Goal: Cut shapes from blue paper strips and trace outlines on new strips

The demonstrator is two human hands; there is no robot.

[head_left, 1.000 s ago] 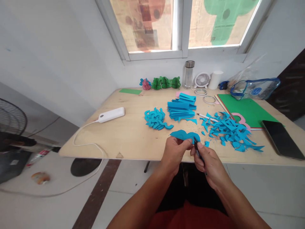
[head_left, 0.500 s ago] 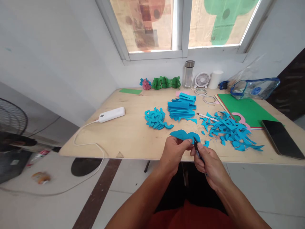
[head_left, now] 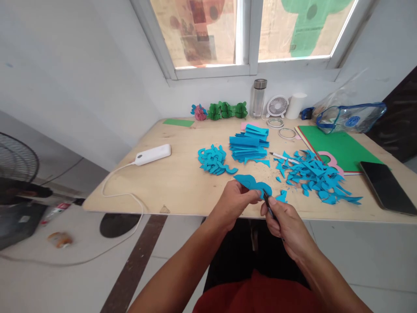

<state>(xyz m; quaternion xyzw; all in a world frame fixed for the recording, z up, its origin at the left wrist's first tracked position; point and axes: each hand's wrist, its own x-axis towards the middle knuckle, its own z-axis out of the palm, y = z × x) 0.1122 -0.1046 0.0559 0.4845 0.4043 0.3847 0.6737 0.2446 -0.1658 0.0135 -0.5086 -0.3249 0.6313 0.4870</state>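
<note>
Since the earlier frame, the blue paper piece (head_left: 250,181) is tilting more: left end riding higher, right end dipping slightly. The view is shifting a bit too. A blue scrap (head_left: 282,197) is showing more fully on the near side of the folded stack (head_left: 249,145), off to its right; we're not telling whether it's freshly cut or just uncovered. Our read: we're turning the paper against the tool, working along the curved edge.

Paper is sitting on the near side of the stack, above the front of the worktop (head_left: 182,191). Left hand (head_left: 234,202) is pinching its lower edge, thumb on top. Right hand (head_left: 286,218) is gripping a dark cutting tool (head_left: 271,209), probably scissors, its tip meeting the paper's right end. Blade position is staying unclear to us.

Curved cut-outs (head_left: 212,160) are lying left of the stack, loose offcuts (head_left: 314,174) right of it.
</note>
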